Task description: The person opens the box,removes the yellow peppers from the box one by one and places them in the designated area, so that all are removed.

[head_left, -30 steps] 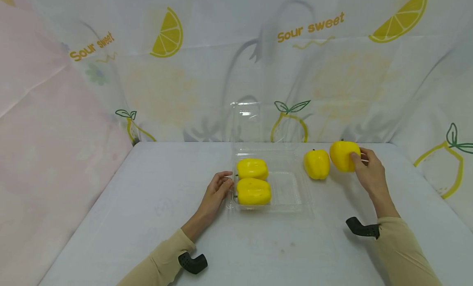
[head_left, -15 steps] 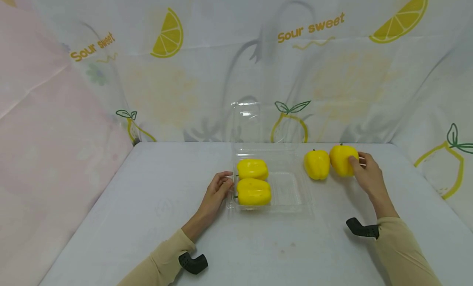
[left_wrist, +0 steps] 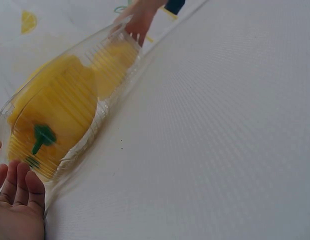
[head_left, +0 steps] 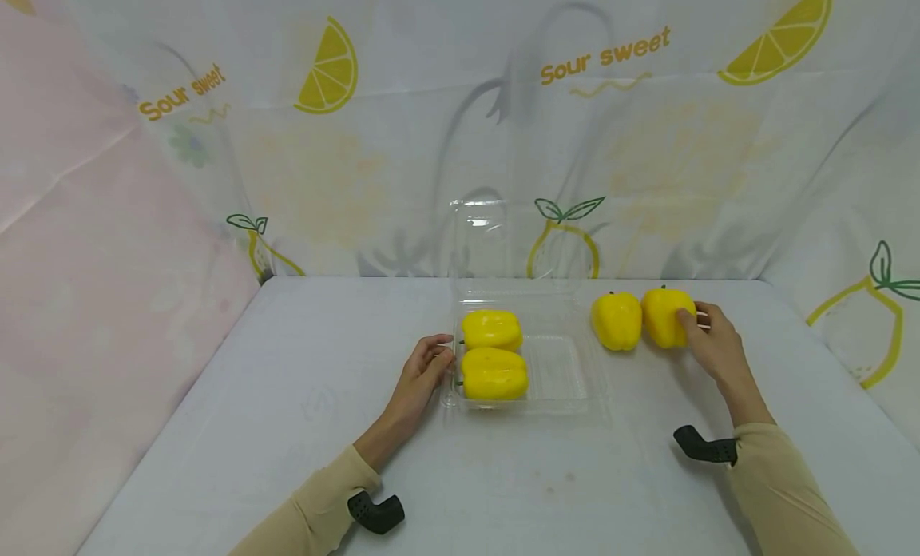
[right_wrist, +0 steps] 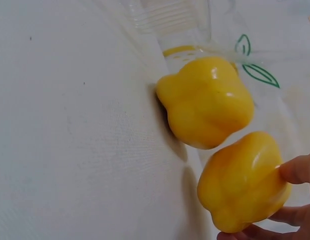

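The right hand [head_left: 711,350] grips a glossy yellow bell pepper [head_left: 668,317] with thumb and fingers curled round its right flank; in the right wrist view the fingertips [right_wrist: 295,170] press into its smooth, lobed skin. This held pepper stands stem-up on the white table [head_left: 287,412], to the right of the box, and sits just beside a second loose pepper [head_left: 616,320] of the same waxy yellow and blocky, rounded shape; from the head view I cannot tell whether the two touch, and the right wrist view shows a narrow gap between them. The left hand [head_left: 422,372] rests at the left edge of a clear plastic clamshell box [head_left: 557,380], its fingers loosely bent against the thin ribbed wall, holding nothing that can be seen. The box has a shallow, ridged tray and a transparent hinged lid [head_left: 480,236] standing upright behind it. In the left half of the tray two more yellow peppers lie on their sides, one behind [head_left: 492,330] and one in front [head_left: 493,373], touching, their short green stems pointing toward the left hand; the right half of the tray is bare. The tabletop is matte with a fine woven texture. Behind it hangs a thin, creased cloth backdrop [head_left: 647,140] printed with lemon slices and the words "Sour sweet". Both sleeves are beige and soft-looking, each with a black curved mount at the wrist.
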Action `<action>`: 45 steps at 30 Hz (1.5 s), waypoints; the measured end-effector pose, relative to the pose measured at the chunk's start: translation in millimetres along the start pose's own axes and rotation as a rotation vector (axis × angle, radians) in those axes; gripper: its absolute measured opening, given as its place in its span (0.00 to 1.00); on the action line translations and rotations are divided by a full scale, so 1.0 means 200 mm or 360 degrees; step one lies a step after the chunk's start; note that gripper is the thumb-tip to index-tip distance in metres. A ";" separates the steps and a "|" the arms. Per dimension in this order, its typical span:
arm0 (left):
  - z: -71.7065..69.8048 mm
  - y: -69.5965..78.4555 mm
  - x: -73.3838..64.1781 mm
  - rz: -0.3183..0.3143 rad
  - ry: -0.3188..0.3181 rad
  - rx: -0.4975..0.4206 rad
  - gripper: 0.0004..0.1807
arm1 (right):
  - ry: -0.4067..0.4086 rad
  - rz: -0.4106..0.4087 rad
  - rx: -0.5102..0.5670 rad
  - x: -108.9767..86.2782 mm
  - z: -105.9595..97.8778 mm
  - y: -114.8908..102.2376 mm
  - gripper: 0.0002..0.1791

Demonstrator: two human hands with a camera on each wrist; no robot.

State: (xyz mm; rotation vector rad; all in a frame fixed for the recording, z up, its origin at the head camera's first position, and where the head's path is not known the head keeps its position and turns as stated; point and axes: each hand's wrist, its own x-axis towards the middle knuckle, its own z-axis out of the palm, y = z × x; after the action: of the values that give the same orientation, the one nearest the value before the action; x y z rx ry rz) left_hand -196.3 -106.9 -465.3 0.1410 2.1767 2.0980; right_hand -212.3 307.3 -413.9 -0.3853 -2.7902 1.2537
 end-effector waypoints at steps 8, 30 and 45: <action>0.00 0.00 -0.01 0.0005 -0.0002 -0.0002 0.18 | -0.0007 -0.0001 -0.0006 0.00 0.01 0.00 0.41; 0.01 0.00 0.00 0.0001 0.0014 0.0015 0.18 | -0.0108 0.0062 -0.0025 0.03 0.02 0.05 0.42; 0.00 0.00 0.01 -0.0003 0.0007 -0.0005 0.19 | -0.0150 0.0075 0.0003 0.03 0.00 0.06 0.42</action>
State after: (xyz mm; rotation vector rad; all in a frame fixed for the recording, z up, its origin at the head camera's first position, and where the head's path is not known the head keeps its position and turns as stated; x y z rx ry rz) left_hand -197.5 -105.8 -465.8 0.1342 2.1756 2.1026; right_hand -215.2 315.6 -422.6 -0.4043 -2.8741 1.3176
